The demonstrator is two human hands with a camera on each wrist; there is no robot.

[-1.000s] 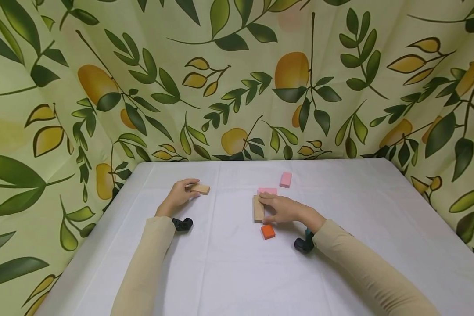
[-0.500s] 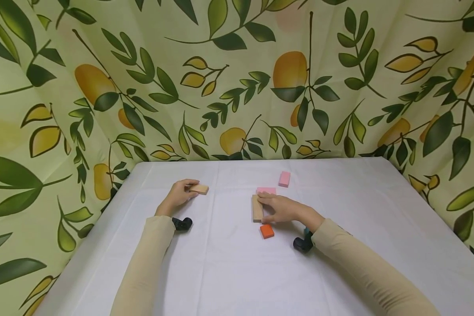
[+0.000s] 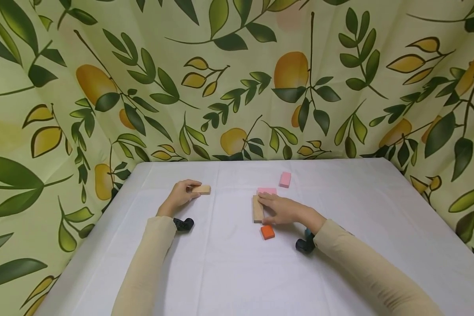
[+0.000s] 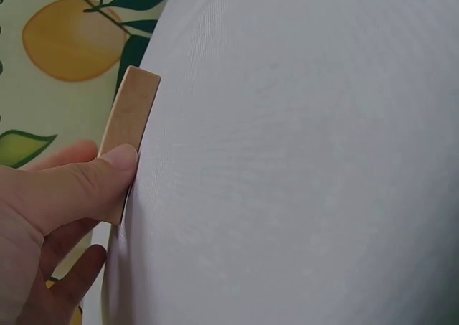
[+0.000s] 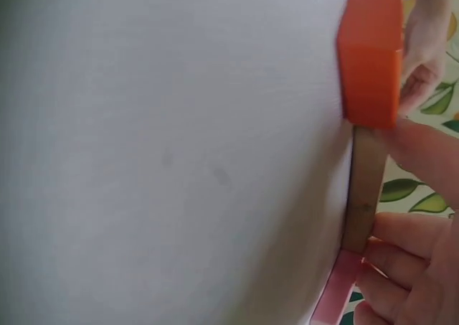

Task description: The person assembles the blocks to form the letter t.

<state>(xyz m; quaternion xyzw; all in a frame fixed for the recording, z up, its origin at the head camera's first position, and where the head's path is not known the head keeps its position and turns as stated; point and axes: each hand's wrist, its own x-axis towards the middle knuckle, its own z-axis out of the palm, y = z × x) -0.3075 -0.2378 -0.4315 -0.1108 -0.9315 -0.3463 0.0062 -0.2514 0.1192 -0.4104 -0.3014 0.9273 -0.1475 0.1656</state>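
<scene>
On the left of the table my left hand [image 3: 180,196] pinches a plain wooden block [image 3: 202,190] between thumb and fingers. The left wrist view has the thumb lying across this block [image 4: 134,102]. My right hand [image 3: 284,208] holds a second wooden block [image 3: 257,209], lying lengthwise away from me, with thumb and fingers spread along it. A pink block [image 3: 267,191] lies crosswise at this block's far end, partly behind the fingers. Near the thumb, at the block's near end, sits a short orange block [image 3: 267,232], which looks large in the right wrist view.
Another pink block [image 3: 285,179] lies by itself farther back, right of centre. A white cloth covers the table [image 3: 237,272], and a leaf-and-fruit patterned curtain [image 3: 237,87] hangs behind it. Dark wrist cameras [image 3: 305,244] sit beneath both forearms.
The left hand has turned its wooden block slightly, so it now lies more level across the head view. The right hand and the other blocks stay in place.
</scene>
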